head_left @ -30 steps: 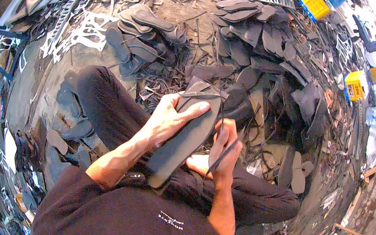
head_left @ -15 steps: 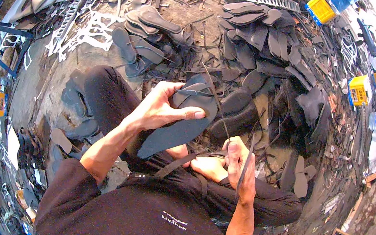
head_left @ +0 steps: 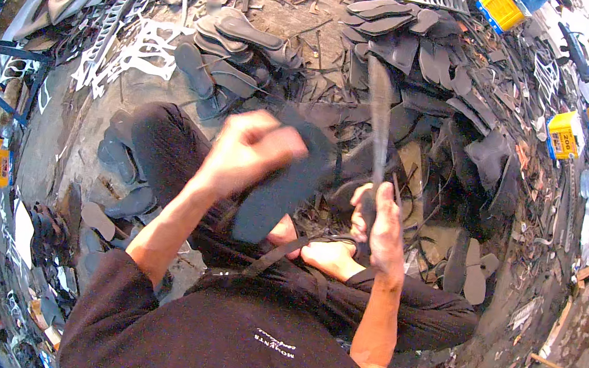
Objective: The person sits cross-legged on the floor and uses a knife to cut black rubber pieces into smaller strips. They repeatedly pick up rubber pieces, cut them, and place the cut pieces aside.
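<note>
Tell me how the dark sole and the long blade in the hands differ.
The dark sole is broad; the long blade is narrow. The sole looks dark blue-grey, the blade paler grey. The sole slants up toward the picture's right; the blade's far end leans slightly left. Both are handheld: the sole in the left hand, the blade in the right hand.

Single head-worn fisheye, facing steeply down over wearer's shirt [head_left: 193,352]. Left hand [head_left: 249,154] and right hand [head_left: 382,231] close, mid-frame; littered floor [head_left: 298,9] farther off, toward top. Bright upper-right rim perhaps too washed out to read.
</note>
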